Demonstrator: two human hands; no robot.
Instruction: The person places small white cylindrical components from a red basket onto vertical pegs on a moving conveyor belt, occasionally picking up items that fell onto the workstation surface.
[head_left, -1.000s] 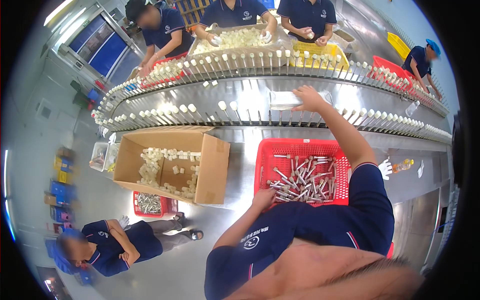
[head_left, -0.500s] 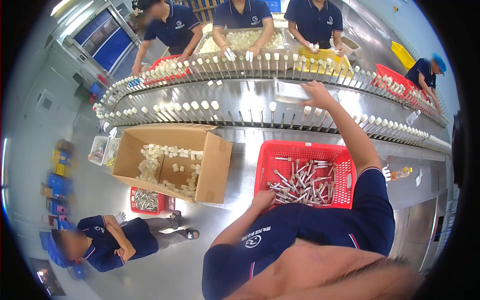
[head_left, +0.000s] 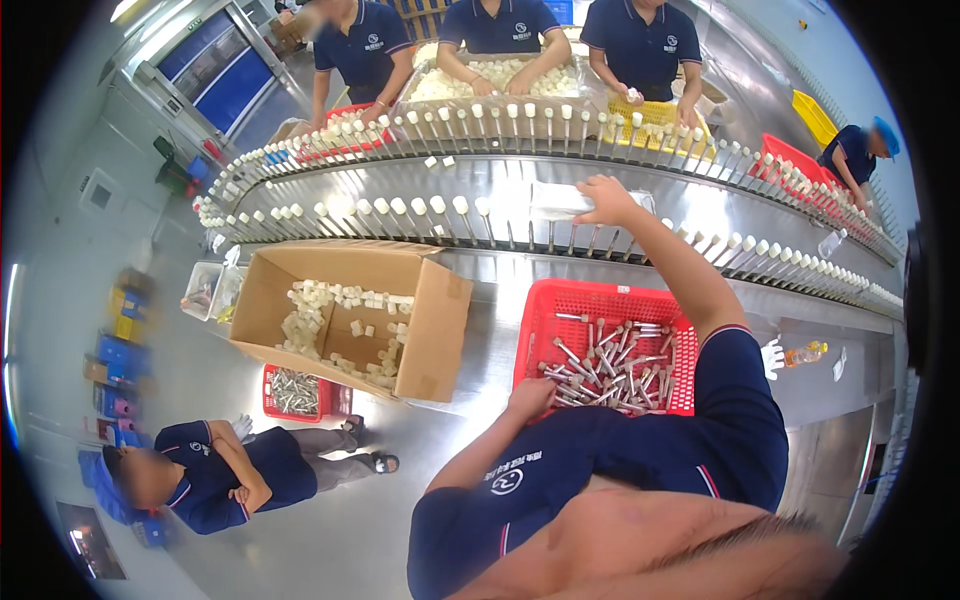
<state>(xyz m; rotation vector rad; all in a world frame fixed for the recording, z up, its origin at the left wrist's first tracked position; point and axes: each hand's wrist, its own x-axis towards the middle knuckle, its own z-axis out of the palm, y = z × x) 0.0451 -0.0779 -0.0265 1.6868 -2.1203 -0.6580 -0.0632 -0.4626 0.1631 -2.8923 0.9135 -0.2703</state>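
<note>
My right hand [head_left: 608,200] reaches far over the metal work line and is closed on the right end of a clear, crinkled plastic bag [head_left: 560,201] above the steel. At the near-left side of the red basket [head_left: 522,345], my left hand [head_left: 532,398] is curled; what its fingers hold, if anything, is hidden. In that basket lies a loose heap of short silver brush-like pieces [head_left: 610,365] with tan tips. Just this side of the bag runs the near row of upright rods, many topped with white caps [head_left: 437,205]; those below my hand look bare.
An open cardboard box [head_left: 432,330] with white cylindrical pieces stands left of the basket. Several co-workers face me across the line, by a tray of white pieces [head_left: 500,82] and a yellow basket [head_left: 660,115]. Another person [head_left: 225,470] stands at lower left. A bottle [head_left: 806,353] lies right.
My right hand has moved left and slightly nearer, and the plastic bag has shifted left with it. The near row's capped rods have moved right. My left hand stays by the basket.
</note>
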